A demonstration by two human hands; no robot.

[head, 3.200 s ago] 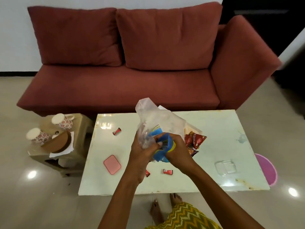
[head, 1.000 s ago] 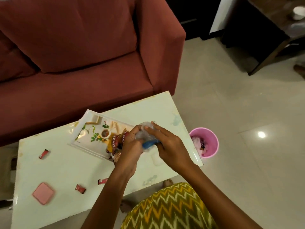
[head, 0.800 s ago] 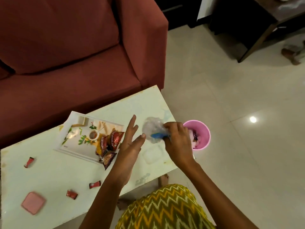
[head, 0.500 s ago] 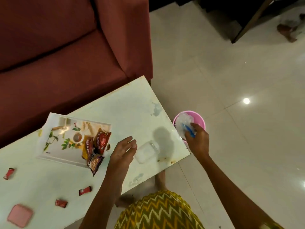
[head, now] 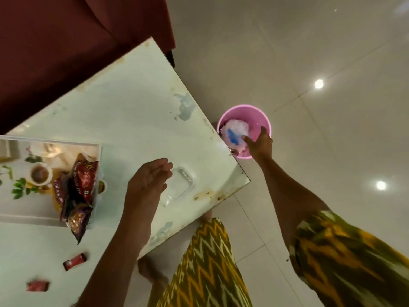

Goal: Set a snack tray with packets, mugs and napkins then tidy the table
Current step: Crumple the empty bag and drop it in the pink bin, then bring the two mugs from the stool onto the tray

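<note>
While the right hand [head: 259, 144] reaches into the pink bin [head: 266, 122] on the floor off the table's corner, its fingertips lie on a crumpled clear bag [head: 234, 132] with a blue patch, the thumb standing apart. From my remote seat I cannot tell whether they pinch the plastic or merely touch it. The bag sits inside the bin's rim, on top of other rubbish. The left hand [head: 148, 181] hovers over the table [head: 132, 103], fingers straight and held together, holding nothing, just beside a clear plastic container [head: 180, 185] near the table's edge. Farther left, the flowered tray [head: 33, 217] carries a heap of snack packets [head: 80, 189]; no mugs or napkins show in this view. Two red wrappers [head: 74, 261] lie loose on the near side of the table. I judge this to be the tidying step, the empty bag going into the bin while the tray is only partly set. The next move, as I read it, calls for letting the bag drop, bringing the right arm back clear of the table corner, and gathering up the container and wrappers.
</note>
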